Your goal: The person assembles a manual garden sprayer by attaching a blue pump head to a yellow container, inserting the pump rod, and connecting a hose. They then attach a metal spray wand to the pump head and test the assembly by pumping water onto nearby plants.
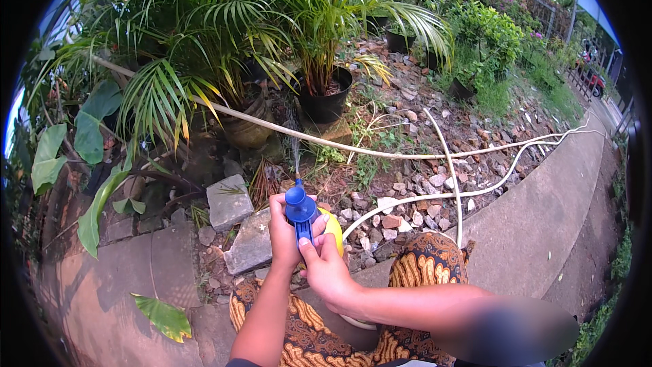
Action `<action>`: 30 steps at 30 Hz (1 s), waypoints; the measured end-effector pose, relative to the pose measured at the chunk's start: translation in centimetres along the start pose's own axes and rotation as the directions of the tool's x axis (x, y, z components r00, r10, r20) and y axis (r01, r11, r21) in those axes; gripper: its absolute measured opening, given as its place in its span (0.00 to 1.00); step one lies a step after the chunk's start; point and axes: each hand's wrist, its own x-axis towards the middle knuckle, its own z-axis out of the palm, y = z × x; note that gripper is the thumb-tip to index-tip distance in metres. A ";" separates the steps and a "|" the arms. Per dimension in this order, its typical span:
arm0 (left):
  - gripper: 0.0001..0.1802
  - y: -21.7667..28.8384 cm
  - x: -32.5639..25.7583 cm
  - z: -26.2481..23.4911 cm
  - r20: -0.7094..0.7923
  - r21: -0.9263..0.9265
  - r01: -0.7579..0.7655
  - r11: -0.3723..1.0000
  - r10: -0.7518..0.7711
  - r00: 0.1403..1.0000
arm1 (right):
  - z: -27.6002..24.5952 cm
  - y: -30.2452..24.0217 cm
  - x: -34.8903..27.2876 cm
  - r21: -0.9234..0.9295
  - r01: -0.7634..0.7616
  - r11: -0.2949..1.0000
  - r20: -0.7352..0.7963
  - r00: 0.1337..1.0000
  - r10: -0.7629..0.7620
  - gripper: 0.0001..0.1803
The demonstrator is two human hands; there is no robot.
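A pump sprayer with a blue head [299,212] and a yellow tank [334,228] is held out in front of me, its nozzle pointing away. From the nozzle tip a thin spray of water [295,153] goes toward the potted plants. My left hand [282,236] is wrapped round the left side of the sprayer. My right hand [329,270] grips it from the right, with the thumb on the blue lever at the back. Both hands cover much of the tank. Ahead, a palm grows in a black pot [326,104].
A pale hose [319,140] crosses the ground beyond the sprayer, and its loops [421,198] lie over broken stones on the right. Concrete blocks [229,202] sit at left. A paved path [519,241] curves away right. A large leaf [163,317] lies on the paving.
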 end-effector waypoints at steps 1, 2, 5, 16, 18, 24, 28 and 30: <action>0.29 0.1 -0.1 0.0 0.076 0.024 -0.059 0.998 0.057 0.995 | 0.2 0.3 -0.2 0.008 0.000 1.000 -0.007 1.000 0.000 0.15; 0.28 0.2 0.1 0.0 0.095 -0.022 0.077 0.997 -0.075 0.993 | 0.4 0.6 -0.4 0.022 0.007 1.000 -0.017 1.000 -0.007 0.15; 0.25 0.2 0.1 0.1 0.156 -0.107 0.230 0.967 -0.212 0.965 | 0.5 0.9 -0.8 0.045 -0.003 0.999 -0.030 1.000 0.005 0.16; 0.35 -0.4 -0.6 1.4 -0.279 0.009 -0.026 1.000 0.027 0.960 | -0.5 -1.2 -0.2 0.023 0.012 1.000 0.019 1.000 -0.012 0.18; 0.35 -0.1 -0.5 1.2 -0.257 0.025 -0.049 0.998 0.054 0.965 | -0.5 -1.3 -0.3 -0.005 0.029 1.000 0.028 0.999 -0.028 0.18; 0.35 0.3 -0.4 0.8 -0.283 0.005 -0.063 0.998 0.062 0.957 | -0.4 -1.3 -0.6 0.016 0.039 0.999 0.054 0.998 -0.040 0.17; 0.35 0.2 -0.3 0.5 -0.258 0.044 -0.110 0.993 0.118 0.959 | -0.3 -1.2 -0.7 -0.005 0.049 0.999 0.055 0.997 -0.048 0.16; 0.35 0.2 -0.3 0.3 -0.246 0.100 -0.145 0.984 0.166 0.955 | -0.2 -1.1 -0.7 0.012 0.067 0.998 0.042 0.997 -0.068 0.14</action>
